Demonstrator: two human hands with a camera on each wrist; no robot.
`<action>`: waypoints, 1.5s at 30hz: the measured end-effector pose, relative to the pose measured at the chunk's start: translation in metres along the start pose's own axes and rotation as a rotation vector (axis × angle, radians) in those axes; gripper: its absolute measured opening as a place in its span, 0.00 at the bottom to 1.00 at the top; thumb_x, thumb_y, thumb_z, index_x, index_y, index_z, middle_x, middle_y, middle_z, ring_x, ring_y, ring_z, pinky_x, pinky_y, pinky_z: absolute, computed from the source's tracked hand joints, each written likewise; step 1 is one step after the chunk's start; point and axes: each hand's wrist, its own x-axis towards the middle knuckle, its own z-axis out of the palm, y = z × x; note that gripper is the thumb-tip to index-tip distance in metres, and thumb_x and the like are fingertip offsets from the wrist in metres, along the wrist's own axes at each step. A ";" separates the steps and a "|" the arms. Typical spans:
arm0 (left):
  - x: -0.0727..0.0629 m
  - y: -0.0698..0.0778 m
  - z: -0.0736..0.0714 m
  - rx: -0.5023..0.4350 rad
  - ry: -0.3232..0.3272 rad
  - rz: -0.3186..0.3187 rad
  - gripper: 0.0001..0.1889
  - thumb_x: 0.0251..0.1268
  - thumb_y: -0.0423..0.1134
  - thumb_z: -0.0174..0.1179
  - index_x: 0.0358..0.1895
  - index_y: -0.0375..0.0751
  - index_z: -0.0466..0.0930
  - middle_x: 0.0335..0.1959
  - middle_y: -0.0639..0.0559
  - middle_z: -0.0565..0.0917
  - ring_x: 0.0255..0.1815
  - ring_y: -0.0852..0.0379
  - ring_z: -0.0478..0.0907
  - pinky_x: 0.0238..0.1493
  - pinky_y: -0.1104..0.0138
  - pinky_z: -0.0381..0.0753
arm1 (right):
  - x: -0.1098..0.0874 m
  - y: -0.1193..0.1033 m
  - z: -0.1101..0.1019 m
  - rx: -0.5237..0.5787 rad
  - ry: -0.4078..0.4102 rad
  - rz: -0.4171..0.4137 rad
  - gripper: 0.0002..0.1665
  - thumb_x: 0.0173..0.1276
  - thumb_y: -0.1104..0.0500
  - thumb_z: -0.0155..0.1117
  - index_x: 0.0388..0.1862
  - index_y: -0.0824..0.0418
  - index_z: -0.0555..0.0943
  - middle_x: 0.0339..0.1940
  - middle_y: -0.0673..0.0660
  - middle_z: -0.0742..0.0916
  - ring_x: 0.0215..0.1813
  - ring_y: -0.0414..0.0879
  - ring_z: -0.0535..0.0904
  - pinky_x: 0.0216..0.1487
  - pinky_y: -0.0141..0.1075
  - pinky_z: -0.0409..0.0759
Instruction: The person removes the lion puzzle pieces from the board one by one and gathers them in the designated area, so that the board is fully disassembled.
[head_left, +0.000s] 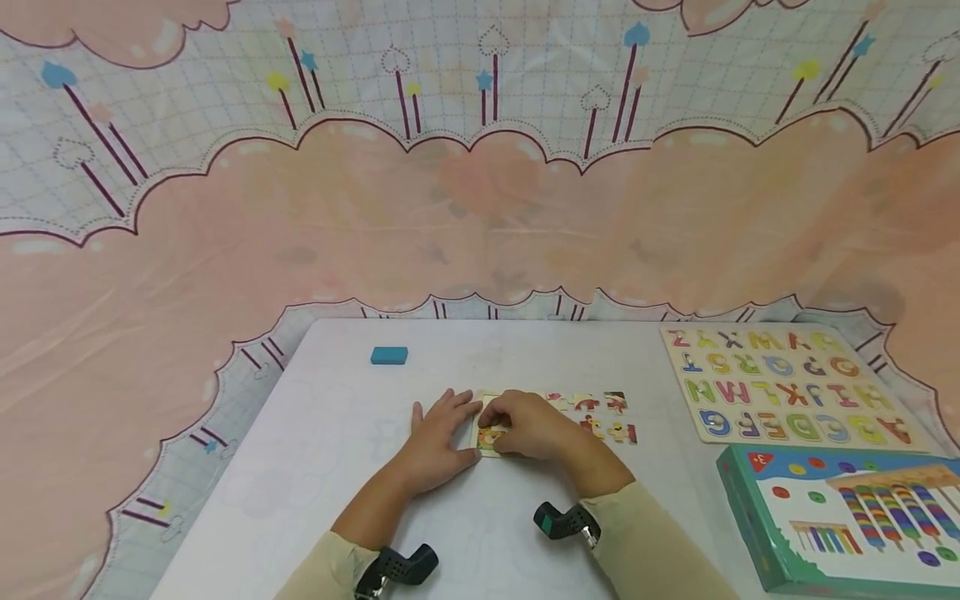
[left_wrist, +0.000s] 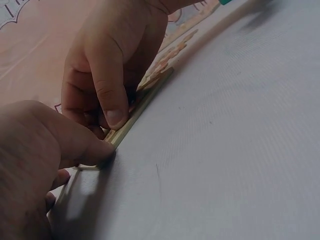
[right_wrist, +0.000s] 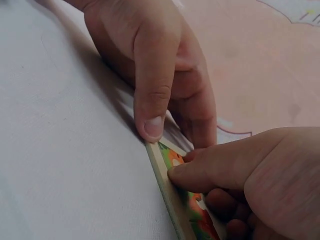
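Note:
A small wooden jigsaw board [head_left: 487, 454] with a pale rim lies on the white table between the two hands. My left hand [head_left: 438, 446] rests at its left side, fingers spread and mostly straight, with the thumb touching the near-left corner. Over the board, my right hand [head_left: 528, 425] has its fingers bent and pinches a colourful puzzle piece [right_wrist: 176, 159] at the board's left end. Part of the board and the piece's edges are hidden under the right hand. Several loose puzzle pieces [head_left: 617, 402] with pictures lie in rows just right of that hand.
A blue block [head_left: 389, 356] sits toward the back left of the table [head_left: 300, 500]. At the right lies a wooden alphabet board [head_left: 798, 383] with coloured letters, and nearer stands a green toy box [head_left: 855, 517]. A patterned cloth hangs behind.

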 end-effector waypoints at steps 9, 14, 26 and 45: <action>0.001 0.000 -0.001 -0.006 -0.001 -0.011 0.36 0.65 0.38 0.70 0.78 0.42 0.73 0.84 0.46 0.65 0.88 0.40 0.47 0.78 0.29 0.26 | 0.000 0.000 -0.001 0.028 -0.032 -0.014 0.12 0.67 0.68 0.75 0.45 0.53 0.87 0.46 0.48 0.84 0.50 0.46 0.78 0.62 0.48 0.78; 0.001 0.000 -0.002 -0.013 -0.002 -0.014 0.36 0.65 0.37 0.70 0.78 0.42 0.73 0.84 0.45 0.65 0.88 0.40 0.48 0.78 0.29 0.26 | 0.001 -0.002 0.000 0.023 -0.015 0.012 0.15 0.66 0.68 0.75 0.50 0.57 0.85 0.46 0.50 0.83 0.50 0.46 0.77 0.60 0.47 0.78; 0.004 -0.001 -0.001 0.001 -0.015 -0.026 0.37 0.67 0.39 0.71 0.79 0.44 0.71 0.85 0.47 0.63 0.89 0.43 0.46 0.79 0.31 0.25 | -0.002 0.000 0.000 -0.001 0.025 0.041 0.15 0.65 0.65 0.77 0.50 0.57 0.86 0.48 0.51 0.81 0.48 0.46 0.76 0.59 0.45 0.78; 0.003 0.000 -0.003 0.006 -0.010 -0.028 0.37 0.66 0.40 0.72 0.79 0.44 0.72 0.84 0.46 0.64 0.89 0.43 0.47 0.78 0.30 0.26 | -0.002 0.000 -0.001 0.050 0.019 -0.002 0.17 0.65 0.70 0.76 0.49 0.58 0.83 0.44 0.48 0.83 0.47 0.42 0.78 0.57 0.42 0.79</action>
